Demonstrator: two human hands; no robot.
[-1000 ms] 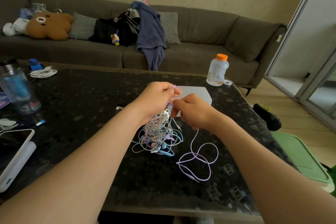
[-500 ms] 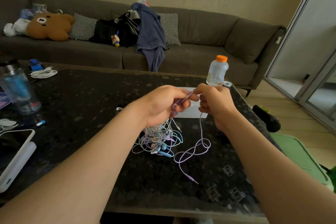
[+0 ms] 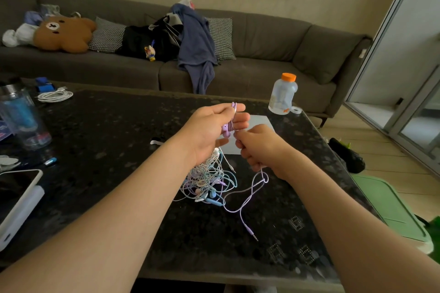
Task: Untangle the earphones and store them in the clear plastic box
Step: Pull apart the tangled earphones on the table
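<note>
purple earphone cable (image 3: pixel 229 126), partly gathered in folds between the thumb and fingers of the left hand (image 3: pixel 209 131), raised above the dark stone worktop (image 3: pixel 107 140). the right hand (image 3: pixel 262 147), just beside it, pinches the same cable, which hangs in loops to its plug on the worktop. the tangle of earphones (image 3: pixel 209 181) lies directly below the left hand, rising to its underside.

I see a black table (image 3: pixel 107 126) speckled with grey across the middle. At centre the tangled earphones (image 3: pixel 207 181) are white, pale blue and lilac, a lilac cable (image 3: pixel 250 231) trailing right. Upper right, the bottle (image 3: pixel 282 96) has an orange cap (image 3: pixel 288 76). On the grey-brown sofa (image 3: pixel 262 38): a brown bear cushion (image 3: pixel 64 33), black-and-white checked pillows (image 3: pixel 107 35), a blue garment (image 3: pixel 195 40).
</note>
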